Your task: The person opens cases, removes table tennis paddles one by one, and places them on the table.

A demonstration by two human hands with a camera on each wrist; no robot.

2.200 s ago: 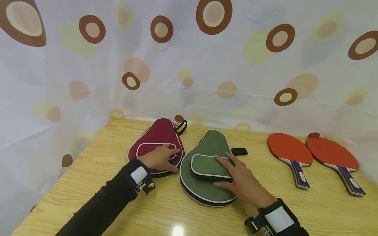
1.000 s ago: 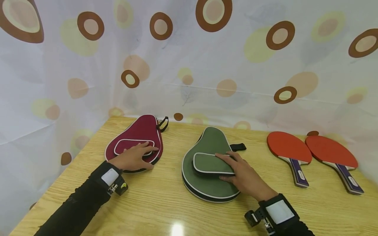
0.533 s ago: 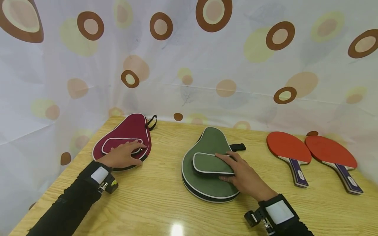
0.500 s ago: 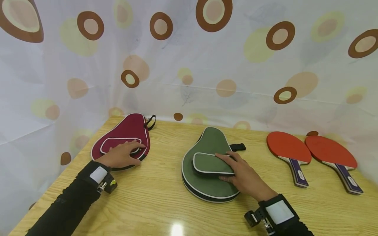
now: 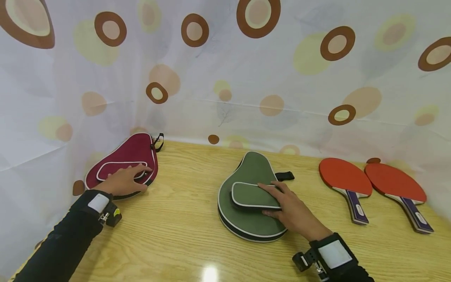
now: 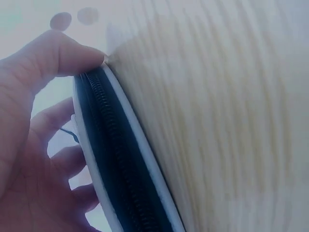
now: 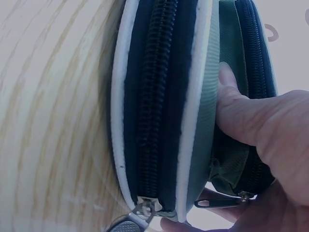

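Red case (image 5: 135, 148): beneath your left hand (image 5: 122, 181), fingers loosely spread, at the table's (image 5: 169, 235) far-left corner.
Green case (image 5: 255, 168): pocket (image 5: 248, 194) pinched in your right hand (image 5: 296, 213).

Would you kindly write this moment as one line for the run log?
Left hand: on maroon case, left | Right hand: grips pocket of green case, centre | Two red paddles: on table, right

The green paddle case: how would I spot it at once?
On the wooden table, look between the maroon paddle case, left, and two red paddles, right. There lies the green paddle case, its pocket held by the right hand; it is the only green case.
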